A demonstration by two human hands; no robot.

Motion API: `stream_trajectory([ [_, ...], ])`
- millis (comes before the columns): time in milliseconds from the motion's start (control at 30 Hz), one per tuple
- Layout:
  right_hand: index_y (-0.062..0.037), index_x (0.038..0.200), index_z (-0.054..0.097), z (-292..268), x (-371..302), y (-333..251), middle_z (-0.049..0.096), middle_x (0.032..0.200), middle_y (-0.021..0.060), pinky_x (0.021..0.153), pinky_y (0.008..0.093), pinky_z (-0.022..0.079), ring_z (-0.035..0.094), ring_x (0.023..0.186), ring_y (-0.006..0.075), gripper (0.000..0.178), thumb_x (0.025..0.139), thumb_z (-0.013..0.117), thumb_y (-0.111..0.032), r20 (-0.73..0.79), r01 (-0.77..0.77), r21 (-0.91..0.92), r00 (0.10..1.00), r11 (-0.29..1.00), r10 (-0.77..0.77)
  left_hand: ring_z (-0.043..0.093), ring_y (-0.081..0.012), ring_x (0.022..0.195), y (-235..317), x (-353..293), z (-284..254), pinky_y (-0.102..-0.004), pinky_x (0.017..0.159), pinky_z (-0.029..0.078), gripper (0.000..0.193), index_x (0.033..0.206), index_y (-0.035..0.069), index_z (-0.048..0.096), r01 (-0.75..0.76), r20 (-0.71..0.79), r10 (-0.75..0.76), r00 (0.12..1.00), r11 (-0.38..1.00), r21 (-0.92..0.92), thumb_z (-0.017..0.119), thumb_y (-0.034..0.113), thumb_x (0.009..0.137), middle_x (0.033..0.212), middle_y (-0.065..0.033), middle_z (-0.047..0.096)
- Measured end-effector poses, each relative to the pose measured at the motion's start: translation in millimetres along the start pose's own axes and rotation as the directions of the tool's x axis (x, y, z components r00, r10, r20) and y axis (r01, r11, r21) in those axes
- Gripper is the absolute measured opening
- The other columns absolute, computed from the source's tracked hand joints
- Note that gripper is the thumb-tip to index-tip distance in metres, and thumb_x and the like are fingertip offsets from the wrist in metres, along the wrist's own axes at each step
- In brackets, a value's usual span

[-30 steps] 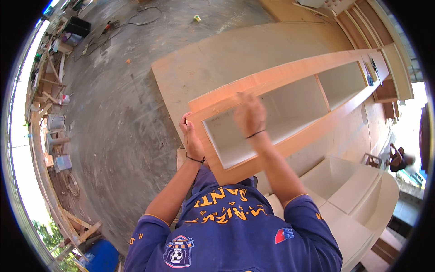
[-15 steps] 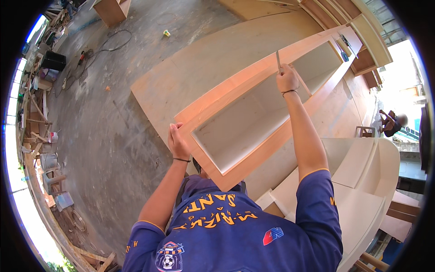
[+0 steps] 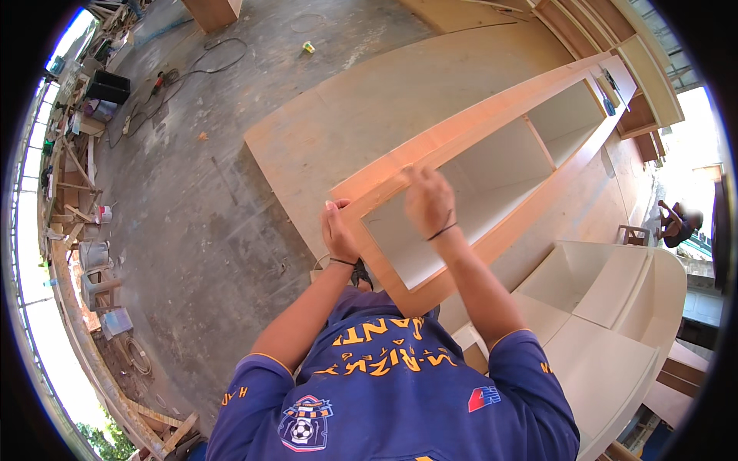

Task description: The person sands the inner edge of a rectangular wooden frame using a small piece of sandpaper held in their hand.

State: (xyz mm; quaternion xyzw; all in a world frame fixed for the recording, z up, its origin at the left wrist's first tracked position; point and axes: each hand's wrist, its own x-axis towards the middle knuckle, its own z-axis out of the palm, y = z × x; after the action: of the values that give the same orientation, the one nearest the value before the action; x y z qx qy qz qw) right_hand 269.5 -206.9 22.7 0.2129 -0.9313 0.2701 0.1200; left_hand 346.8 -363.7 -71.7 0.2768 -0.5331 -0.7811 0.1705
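A long, box-shaped wooden cabinet runs from my lap toward the far right. It has an orange-brown face frame, a pale interior and a divider. My left hand grips the outer edge of the frame at its near left corner. Above the near opening, next to the long left rail, my right hand is closed and smeared by motion. The thin flat grey strip in it is barely visible through the blur. A blue-handled tool lies on the cabinet's far end.
A large wooden sheet lies beneath and beyond the cabinet. To the right stands a cream curved cabinet piece. Cables trail over the concrete floor at the left. Another person crouches at the far right.
My right hand has come back along the left rail from the divider to the near end. My left hand stays at the corner. The whole view has shifted slightly.
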Motion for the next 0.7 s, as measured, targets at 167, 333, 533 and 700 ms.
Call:
stream_trajectory([
  [167,-0.0066,0.101,0.063,2.7,-11.6,-48.9,0.059,0.079,0.0154,0.063,0.0405,0.049,0.061,0.071,0.0317,0.028,0.075,0.056,0.001,0.205,-0.062,0.263,0.979,0.963,0.007,0.051,-0.0151,0.091,-8.6,3.0,-0.7,-0.0296,0.086,0.040,0.051,0.093,0.001,0.061,0.005,0.015,-0.005,1.000,1.000,-0.030,0.029,0.040,0.104,0.095,-0.0077,0.057],
  [333,-0.0056,0.094,0.067,-47.7,34.0,49.6,0.062,0.070,0.0125,0.056,0.0298,0.047,0.059,0.059,0.0219,0.014,0.082,0.060,-0.009,0.046,-0.381,0.198,0.924,0.903,0.379,0.052,-0.0149,0.090,-9.2,3.9,1.1,-0.0294,0.086,0.040,0.053,0.093,0.000,0.061,-0.053,0.010,0.053,0.999,0.997,0.046,0.029,0.041,0.104,0.093,-0.0079,0.059],
  [533,-0.0075,0.101,0.065,-79.9,62.7,193.1,0.067,0.079,0.0146,0.071,0.0410,0.050,0.065,0.077,0.0313,0.020,0.083,0.060,-0.015,-0.084,-0.535,-0.086,0.844,0.840,0.529,0.058,-0.0153,0.084,-3.5,1.4,3.4,-0.0275,0.080,0.047,0.056,0.097,-0.001,0.059,-0.078,0.031,0.077,0.997,0.996,0.034,0.029,0.046,0.103,0.090,-0.0094,0.063],
  [700,-0.0076,0.105,0.062,-72.0,80.2,223.1,0.066,0.093,0.0168,0.076,0.0437,0.050,0.063,0.088,0.0349,0.024,0.082,0.058,-0.010,-0.212,-0.259,-0.309,0.957,0.915,0.199,0.055,-0.0138,0.084,15.6,-5.4,10.3,-0.0272,0.078,0.045,0.053,0.094,0.000,0.059,0.028,0.050,-0.024,0.998,0.996,-0.087,0.030,0.043,0.103,0.089,-0.0078,0.059],
])
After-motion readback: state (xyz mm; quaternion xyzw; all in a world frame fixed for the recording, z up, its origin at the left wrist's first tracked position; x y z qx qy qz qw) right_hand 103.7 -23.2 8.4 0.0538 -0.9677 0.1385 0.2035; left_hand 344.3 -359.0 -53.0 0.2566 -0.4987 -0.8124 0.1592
